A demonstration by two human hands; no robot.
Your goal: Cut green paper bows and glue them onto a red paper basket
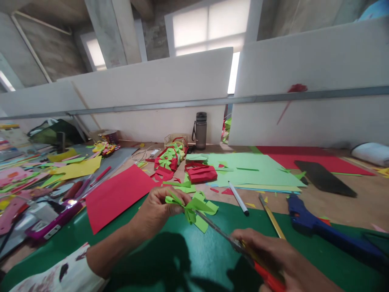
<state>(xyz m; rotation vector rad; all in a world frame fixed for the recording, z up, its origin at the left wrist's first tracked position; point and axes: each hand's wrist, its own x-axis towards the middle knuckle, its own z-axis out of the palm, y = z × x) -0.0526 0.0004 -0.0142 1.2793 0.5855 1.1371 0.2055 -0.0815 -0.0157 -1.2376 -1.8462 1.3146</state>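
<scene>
My left hand (158, 209) pinches a bright green folded-paper piece (194, 207), with strips like petals or a bow, above the green mat (197, 259). My right hand (270, 251) is wrapped round scissors (237, 245) with red and yellow handles. The blades reach up and left, and their tips meet the middle of the green paper; whether they cut it or only touch it is unclear. Just behind lie green paper strips (182, 185) and a folded red paper piece (202, 173). A red paper sheet (118, 194) lies to the left of my left hand.
To the right are a blue glue gun (306, 219), a marker (238, 198), a yellow cutter-like tool (270, 215) and a dark phone-like slab (325, 177). Light green sheets (252, 166) and a bottle (201, 132) stand behind. A purple power strip (56, 219) lies left.
</scene>
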